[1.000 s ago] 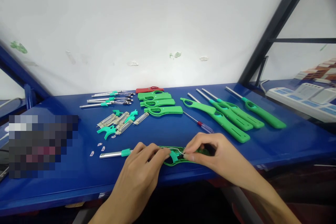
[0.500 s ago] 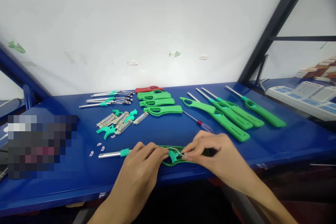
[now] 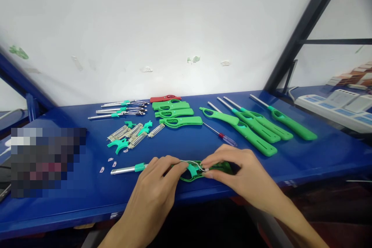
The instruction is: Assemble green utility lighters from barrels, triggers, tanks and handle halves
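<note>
On the table's front edge lies an opened long-nose lighter, its green casing half [image 3: 186, 179] facing up. A metal tube [image 3: 123, 170] with a teal collar sticks out of its left end. My left hand [image 3: 158, 178] is closed around the left part of the casing, fingertips beside the teal trigger [image 3: 192, 171]. Over the casing, the thumb and fingers of my right hand [image 3: 238, 164] pinch the white wire [image 3: 197, 165] near its small pale end. My fingers hide part of the inside.
Behind are green casing halves [image 3: 183, 121], a red one [image 3: 165, 98], tubes with wires [image 3: 116, 115], clear fuel tanks [image 3: 138, 139], teal triggers [image 3: 119, 146] and small white clips [image 3: 102, 169]. A screwdriver [image 3: 226, 138] and several green lighters [image 3: 293, 126] lie to the right.
My right thumb and fingers have shifted slightly over the casing, and more of the wire's pale end shows between them. My left hand stays nearly still on the lighter.
</note>
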A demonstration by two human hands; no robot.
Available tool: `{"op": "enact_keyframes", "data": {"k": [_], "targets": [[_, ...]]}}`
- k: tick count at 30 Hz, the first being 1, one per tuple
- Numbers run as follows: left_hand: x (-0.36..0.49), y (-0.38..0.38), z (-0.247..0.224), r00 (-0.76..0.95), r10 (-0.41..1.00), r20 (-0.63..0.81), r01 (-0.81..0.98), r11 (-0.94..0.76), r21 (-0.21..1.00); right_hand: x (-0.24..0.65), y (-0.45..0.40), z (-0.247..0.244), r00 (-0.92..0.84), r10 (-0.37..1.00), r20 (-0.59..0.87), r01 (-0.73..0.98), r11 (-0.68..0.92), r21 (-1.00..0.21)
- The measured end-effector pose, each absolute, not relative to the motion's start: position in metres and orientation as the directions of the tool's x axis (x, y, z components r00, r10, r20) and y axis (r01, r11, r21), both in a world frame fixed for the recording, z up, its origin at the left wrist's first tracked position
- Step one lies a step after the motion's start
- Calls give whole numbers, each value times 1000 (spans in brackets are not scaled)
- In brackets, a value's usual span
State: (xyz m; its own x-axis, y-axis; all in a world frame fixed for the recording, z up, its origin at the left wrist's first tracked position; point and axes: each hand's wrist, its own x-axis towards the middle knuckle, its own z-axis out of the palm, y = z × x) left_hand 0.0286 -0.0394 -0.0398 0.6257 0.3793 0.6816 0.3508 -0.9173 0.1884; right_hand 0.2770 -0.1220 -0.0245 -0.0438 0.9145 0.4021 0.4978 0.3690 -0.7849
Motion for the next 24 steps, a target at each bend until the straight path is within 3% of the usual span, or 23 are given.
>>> {"op": "enact_keyframes", "data": {"k": [24], "targets": [[32,-34,-34,570,357,740,361,-918,164,278,-123,-20,-120,924,363,547,367,-752]]}}
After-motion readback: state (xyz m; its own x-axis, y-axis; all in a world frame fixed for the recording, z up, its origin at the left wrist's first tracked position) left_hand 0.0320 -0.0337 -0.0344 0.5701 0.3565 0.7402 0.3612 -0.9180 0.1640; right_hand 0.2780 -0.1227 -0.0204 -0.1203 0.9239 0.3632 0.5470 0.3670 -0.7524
